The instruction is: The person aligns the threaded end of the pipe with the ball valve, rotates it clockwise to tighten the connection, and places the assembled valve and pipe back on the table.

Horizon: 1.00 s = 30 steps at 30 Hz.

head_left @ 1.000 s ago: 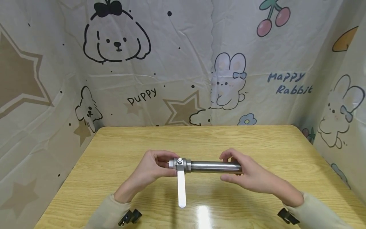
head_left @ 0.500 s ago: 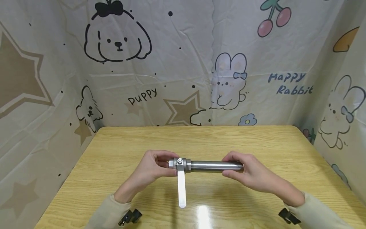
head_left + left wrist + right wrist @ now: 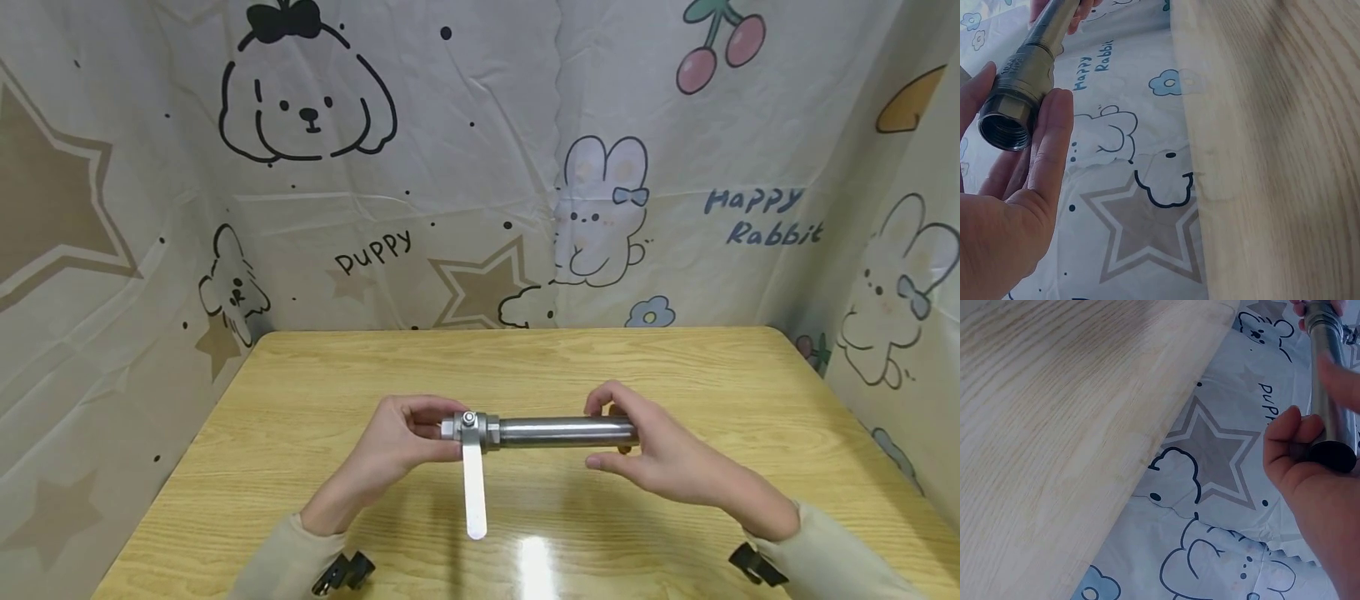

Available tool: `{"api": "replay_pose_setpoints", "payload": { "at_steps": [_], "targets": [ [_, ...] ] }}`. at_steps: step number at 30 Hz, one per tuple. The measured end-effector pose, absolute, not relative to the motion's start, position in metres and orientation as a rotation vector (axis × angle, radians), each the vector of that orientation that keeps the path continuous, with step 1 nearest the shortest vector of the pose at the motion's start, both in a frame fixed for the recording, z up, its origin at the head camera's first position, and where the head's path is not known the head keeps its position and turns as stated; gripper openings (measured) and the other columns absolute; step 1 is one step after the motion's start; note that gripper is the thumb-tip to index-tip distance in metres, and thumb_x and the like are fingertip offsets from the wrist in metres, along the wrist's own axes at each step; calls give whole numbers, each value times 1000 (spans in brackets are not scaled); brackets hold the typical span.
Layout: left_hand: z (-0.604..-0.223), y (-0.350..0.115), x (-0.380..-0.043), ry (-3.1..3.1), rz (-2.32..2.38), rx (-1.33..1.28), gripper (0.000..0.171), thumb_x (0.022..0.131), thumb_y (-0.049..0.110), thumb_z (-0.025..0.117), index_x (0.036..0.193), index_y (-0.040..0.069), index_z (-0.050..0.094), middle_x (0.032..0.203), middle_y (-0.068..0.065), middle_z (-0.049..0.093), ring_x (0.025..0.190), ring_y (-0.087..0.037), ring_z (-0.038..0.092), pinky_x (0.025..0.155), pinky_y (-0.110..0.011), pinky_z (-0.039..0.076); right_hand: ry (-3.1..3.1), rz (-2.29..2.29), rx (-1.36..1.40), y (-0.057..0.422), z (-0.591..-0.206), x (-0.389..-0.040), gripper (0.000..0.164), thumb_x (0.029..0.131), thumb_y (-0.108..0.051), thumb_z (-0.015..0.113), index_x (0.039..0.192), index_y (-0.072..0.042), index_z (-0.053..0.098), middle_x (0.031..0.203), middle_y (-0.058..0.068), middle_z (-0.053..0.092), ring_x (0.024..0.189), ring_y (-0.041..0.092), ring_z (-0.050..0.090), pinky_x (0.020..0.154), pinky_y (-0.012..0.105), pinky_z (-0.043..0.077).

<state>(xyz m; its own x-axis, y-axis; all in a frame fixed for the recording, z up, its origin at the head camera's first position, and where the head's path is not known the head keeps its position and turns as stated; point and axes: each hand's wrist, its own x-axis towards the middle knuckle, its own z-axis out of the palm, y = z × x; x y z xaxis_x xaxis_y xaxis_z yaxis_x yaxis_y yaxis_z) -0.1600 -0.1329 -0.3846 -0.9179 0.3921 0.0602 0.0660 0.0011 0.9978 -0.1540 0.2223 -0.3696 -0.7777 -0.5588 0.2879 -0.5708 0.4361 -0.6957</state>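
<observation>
A metal ball valve (image 3: 471, 429) with a long flat lever handle (image 3: 475, 492) joins a steel pipe (image 3: 558, 432); the assembly lies level above the table in the head view. My left hand (image 3: 393, 437) grips the valve body, thumb in front and fingers behind. The left wrist view shows the threaded open end (image 3: 1005, 125) of the valve between thumb and fingers. At the pipe's free end is my right hand (image 3: 663, 454). Its thumb and index finger stand apart from the pipe, while other fingers curl behind and under it. The right wrist view shows the dark pipe end (image 3: 1332, 456) beside those curled fingers.
Below the hands is a wood-grain table (image 3: 360, 358). A cartoon-printed cloth (image 3: 480, 183) hangs behind it and along both sides. Small black clips (image 3: 343, 573) sit on the sleeves near each wrist.
My right thumb and index finger closed onto the pipe, then spread away from it again. My left hand keeps its grip on the valve; the assembly has risen very slightly.
</observation>
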Motion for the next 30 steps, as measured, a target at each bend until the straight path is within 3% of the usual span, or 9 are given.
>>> {"api": "replay_pose_setpoints", "payload": {
  "at_steps": [5,9,19,23,30],
  "targets": [
    [-383,-133,-160,2039,2013,473,46,78,-6,87,122,-6,73,110,-14,76,89,-25,74,82,-38,64,-2497,1346,1127,223,-371,-156,45,84,2,86,116,-16,59,99,-3,65,78,13,63,65,28,56],
    [-383,-134,-160,2044,2019,470,47,78,-6,87,122,-6,73,109,-13,76,88,-23,73,81,-38,64,-2455,1344,1116,224,-370,-158,39,85,-1,87,115,-15,67,101,-5,71,81,14,66,69,28,57],
    [-384,-136,-161,2058,2010,483,46,78,-5,87,122,-6,73,108,-14,76,87,-23,73,80,-37,64,-2596,1342,1065,226,-367,-156,21,102,-11,70,122,-17,73,105,-5,73,80,12,62,62,28,53],
    [-384,-136,-161,2059,2014,476,45,79,-5,87,122,-6,73,108,-14,76,86,-22,72,80,-35,64,-2559,1374,1090,224,-367,-156,26,103,-6,68,127,-17,67,109,0,67,80,13,62,61,27,54],
    [-382,-136,-161,2062,2022,461,46,78,-7,86,122,-6,73,109,-16,75,87,-24,73,80,-36,64,-2533,1344,1087,226,-364,-157,53,85,-7,89,127,-20,59,106,0,63,70,16,56,55,26,51]
  ]
}}
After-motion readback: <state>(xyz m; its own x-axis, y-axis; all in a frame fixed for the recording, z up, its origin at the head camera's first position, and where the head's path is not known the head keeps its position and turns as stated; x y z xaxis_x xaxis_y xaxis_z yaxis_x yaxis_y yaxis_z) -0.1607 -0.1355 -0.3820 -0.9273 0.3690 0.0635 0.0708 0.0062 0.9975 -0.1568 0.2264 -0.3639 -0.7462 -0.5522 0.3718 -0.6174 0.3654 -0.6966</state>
